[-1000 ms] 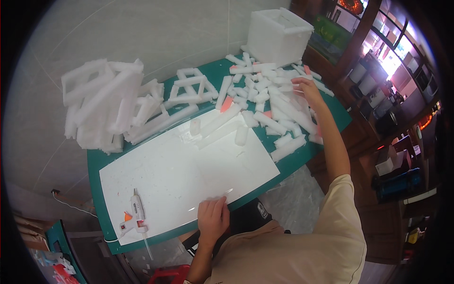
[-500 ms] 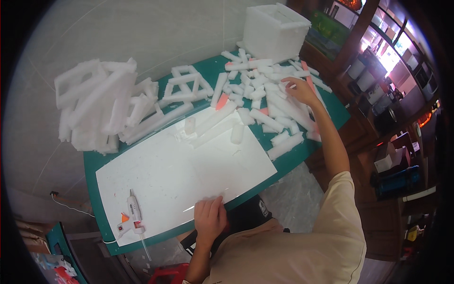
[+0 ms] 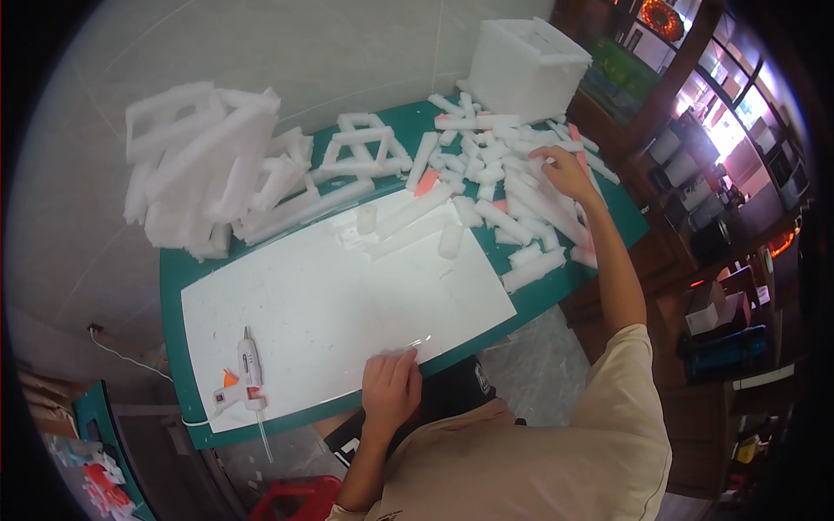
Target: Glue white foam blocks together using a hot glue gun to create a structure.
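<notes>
My right hand (image 3: 566, 172) reaches over a pile of white foam pieces (image 3: 521, 187) at the back right. Its fingers are bent but apart, and no piece shows between them. Near the front edge of a white board (image 3: 304, 321) rests my left hand (image 3: 391, 386), fingers laid flat on the surface. Just beyond its fingertips lies a small clear, shiny strip (image 3: 422, 341). Several foam blocks lie on the board's far part, among them a short block (image 3: 450, 240) and a long bar (image 3: 415, 211). A white glue gun (image 3: 249, 369) with an orange trigger lies at the board's left.
The board lies on a green tabletop (image 3: 174, 291). Foam frames (image 3: 195, 165) are stacked at the back left, beside a smaller foam frame (image 3: 365, 148). A foam box (image 3: 528, 74) stands at the back right. A red stool (image 3: 300, 497) is below the table's front edge.
The view has shifted a little, so the table's contents sit slightly further right. My right hand stays over the foam pile, and my left hand remains at the board's edge.
</notes>
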Tool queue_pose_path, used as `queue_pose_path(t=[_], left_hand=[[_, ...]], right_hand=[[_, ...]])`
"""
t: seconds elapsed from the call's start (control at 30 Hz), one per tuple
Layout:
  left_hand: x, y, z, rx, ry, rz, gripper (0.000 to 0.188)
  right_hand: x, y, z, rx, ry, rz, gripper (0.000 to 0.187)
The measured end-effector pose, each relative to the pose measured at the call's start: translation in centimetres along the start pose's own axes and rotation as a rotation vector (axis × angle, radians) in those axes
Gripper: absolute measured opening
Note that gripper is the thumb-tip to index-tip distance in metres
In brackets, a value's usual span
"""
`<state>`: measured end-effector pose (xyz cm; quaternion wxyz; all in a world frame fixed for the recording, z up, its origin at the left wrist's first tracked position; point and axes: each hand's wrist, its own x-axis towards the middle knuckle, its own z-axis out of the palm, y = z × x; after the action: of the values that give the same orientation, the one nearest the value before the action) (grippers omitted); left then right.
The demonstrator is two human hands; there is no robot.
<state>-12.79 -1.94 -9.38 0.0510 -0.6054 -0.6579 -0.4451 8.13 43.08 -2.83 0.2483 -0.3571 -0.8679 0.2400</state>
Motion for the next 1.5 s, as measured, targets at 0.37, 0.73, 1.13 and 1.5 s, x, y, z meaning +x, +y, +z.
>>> queue_pose_path(t=[0.37,0.73,1.13,1.5], left_hand=[[0.3,-0.4,-0.6,-0.103,0.016,-0.032,0.024],[-0.3,-0.4,-1.0,-0.216,0.016,-0.086,0.023],[5.0,3.0,-1.9,-0.908,0.065,-0.573,0.042],[3.0,0.6,-3.1,-0.682,0.267,-0.567,0.033]], right_hand=[[-1.3,-5.2,0.3,0.144,-0.043,0.220,0.032],[-4.3,-11.3,0.6,0.230,0.158,0.077,0.036],[-15.4,-24.0,10.6,0.658,-0.326,-0.045,0.051],[-16.4,-23.3,13.5,0.798,-0.453,0.001,0.046]])
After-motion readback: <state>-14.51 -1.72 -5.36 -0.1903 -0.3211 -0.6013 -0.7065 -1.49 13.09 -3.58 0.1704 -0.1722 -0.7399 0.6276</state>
